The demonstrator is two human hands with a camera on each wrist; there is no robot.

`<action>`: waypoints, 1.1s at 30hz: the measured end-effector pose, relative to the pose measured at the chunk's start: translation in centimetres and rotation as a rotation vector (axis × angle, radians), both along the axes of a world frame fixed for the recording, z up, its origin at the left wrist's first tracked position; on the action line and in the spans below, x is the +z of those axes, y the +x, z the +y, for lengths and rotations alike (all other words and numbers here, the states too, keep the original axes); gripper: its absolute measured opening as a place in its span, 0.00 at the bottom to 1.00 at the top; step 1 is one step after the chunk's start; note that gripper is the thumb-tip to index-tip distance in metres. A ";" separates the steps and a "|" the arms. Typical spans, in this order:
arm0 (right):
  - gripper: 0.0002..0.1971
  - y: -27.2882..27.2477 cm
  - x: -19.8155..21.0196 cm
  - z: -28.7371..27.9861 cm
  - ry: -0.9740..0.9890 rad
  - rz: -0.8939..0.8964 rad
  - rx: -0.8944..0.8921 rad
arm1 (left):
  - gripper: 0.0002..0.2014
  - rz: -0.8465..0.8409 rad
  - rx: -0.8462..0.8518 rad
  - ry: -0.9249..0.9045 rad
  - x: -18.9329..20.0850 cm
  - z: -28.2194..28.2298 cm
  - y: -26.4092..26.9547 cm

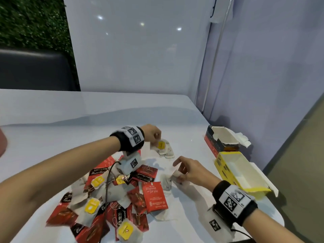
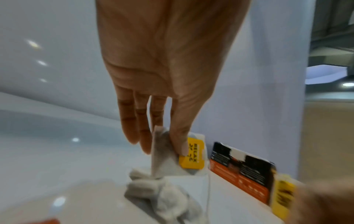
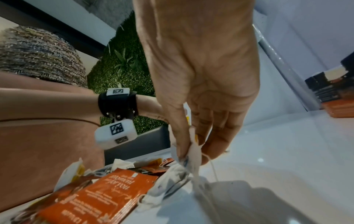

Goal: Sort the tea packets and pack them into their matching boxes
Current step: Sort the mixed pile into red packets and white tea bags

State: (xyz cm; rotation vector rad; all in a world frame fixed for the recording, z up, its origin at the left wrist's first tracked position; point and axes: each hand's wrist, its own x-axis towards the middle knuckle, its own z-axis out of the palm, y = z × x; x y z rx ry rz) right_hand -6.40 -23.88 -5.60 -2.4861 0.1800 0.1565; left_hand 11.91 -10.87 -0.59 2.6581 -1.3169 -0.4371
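Pile (image 1: 112,195): at seven o'clock, we've plenty left to sort.
Left hand (image 1: 152,133): we're pinching a yellow-tag bag (image 1: 160,146), twelve o'clock.
Right hand (image 1: 190,170): pinching another bag (image 1: 173,176); lift clear of strings.
Yellow box (image 1: 226,170): three o'clock, open; drop ours there.

Café-like booth: glossy table (image 1: 87,111), plant wall (image 1: 31,20).

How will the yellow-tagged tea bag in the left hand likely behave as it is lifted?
Probably floppy: the tea bag creases under the left hand's thumb grip. Likely very light, since a fingertip pinch carries it. Its string trails down beside the other bags below, so it may snag or drag them.
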 end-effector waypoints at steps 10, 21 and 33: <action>0.12 2.2 -1.2 2.1 -0.244 0.103 0.151 | 0.24 0.169 0.173 -0.060 -2.4 -2.5 2.3; 0.05 6.6 4.3 -1.3 0.263 -0.096 -0.110 | 0.13 0.339 0.165 -0.165 3.2 11.9 1.5; 0.19 10.8 3.0 2.1 -0.381 -0.126 -0.039 | 0.21 0.241 0.308 0.104 -1.6 12.1 2.9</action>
